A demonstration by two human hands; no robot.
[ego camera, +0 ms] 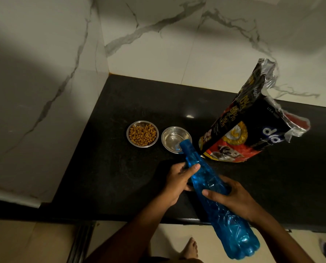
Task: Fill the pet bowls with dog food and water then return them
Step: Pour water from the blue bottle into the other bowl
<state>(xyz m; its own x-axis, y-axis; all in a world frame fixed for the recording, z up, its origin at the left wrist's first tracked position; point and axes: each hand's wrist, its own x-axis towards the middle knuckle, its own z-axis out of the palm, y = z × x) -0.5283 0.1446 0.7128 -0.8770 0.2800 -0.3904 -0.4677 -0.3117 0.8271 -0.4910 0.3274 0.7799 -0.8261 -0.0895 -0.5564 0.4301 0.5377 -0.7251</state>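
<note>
1. Already done: left steel bowl point(142, 134) holds kibble; food bag point(253, 118) stands open just beside the bowls on black counter point(101, 168).
2. Now: blue bottle point(211, 194) tipped, mouth over right bowl point(175, 139); some water in it, prob. not full.
3. Left hand point(177, 184) grips bottle neck; right hand point(234, 198) wraps its middle.
4. Left to do: finish pour; return both bowls.

Shiny steel bowls point(176, 139), translucent blue plastic bottle point(215, 198), glossy black stone counter point(120, 177).

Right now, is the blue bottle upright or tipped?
Tipped: both hands slant the blue bottle, its mouth over the steel bowl.
</note>
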